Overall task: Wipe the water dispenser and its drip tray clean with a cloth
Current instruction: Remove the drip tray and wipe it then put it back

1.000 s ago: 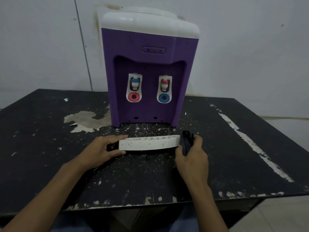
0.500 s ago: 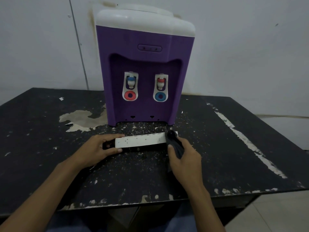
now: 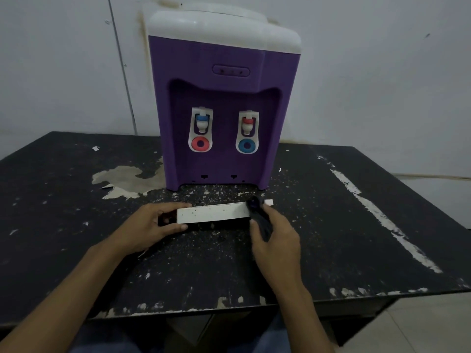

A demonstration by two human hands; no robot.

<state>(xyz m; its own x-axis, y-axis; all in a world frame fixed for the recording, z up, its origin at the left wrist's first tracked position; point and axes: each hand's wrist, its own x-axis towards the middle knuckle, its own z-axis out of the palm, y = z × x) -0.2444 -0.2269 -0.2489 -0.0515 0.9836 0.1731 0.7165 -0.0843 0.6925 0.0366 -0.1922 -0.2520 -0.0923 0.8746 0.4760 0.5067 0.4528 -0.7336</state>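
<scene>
A purple water dispenser (image 3: 221,98) with a white top and two taps stands at the back of the black table (image 3: 331,238). Its long white drip tray (image 3: 214,212), speckled with dirt, lies on the table in front of it. My left hand (image 3: 150,225) grips the tray's left end, fingers over the top and thumb below. My right hand (image 3: 276,240) holds a dark cloth (image 3: 258,215) and presses it on the tray near its right end. A small white bit of the tray shows beyond the cloth.
The tabletop is worn, with peeled patches at the left (image 3: 127,179), a pale scratch running down the right side (image 3: 382,217) and scattered flecks in front of the dispenser. A grey wall stands behind. The table's front edge (image 3: 204,309) is close to my body.
My right hand with the cloth has slid left along the tray from its far right end and sits a little inside that end. The left hand keeps its grip.
</scene>
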